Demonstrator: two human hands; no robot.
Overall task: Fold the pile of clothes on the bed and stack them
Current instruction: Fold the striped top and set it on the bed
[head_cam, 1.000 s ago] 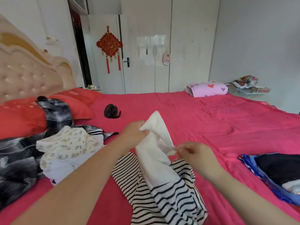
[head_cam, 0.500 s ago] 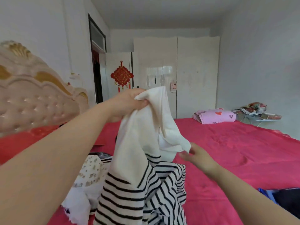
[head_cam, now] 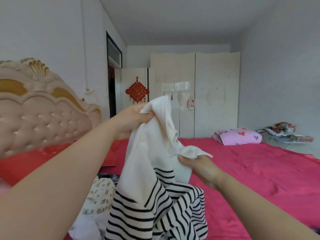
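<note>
I observe the left hand (head_cam: 133,118) clenched on the striped top (head_cam: 147,170) at its 11 o'clock. The right hand (head_cam: 199,168) pinches a flap at 3 o'clock. The top hangs above the bed (head_cam: 259,170).

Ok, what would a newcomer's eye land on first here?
The striped white top held up mid-frame, the left hand gripping its upper edge, the right hand pinching a corner lower down. Behind it the red bedspread fills the right side, with a pink bundle at its far edge.
</note>
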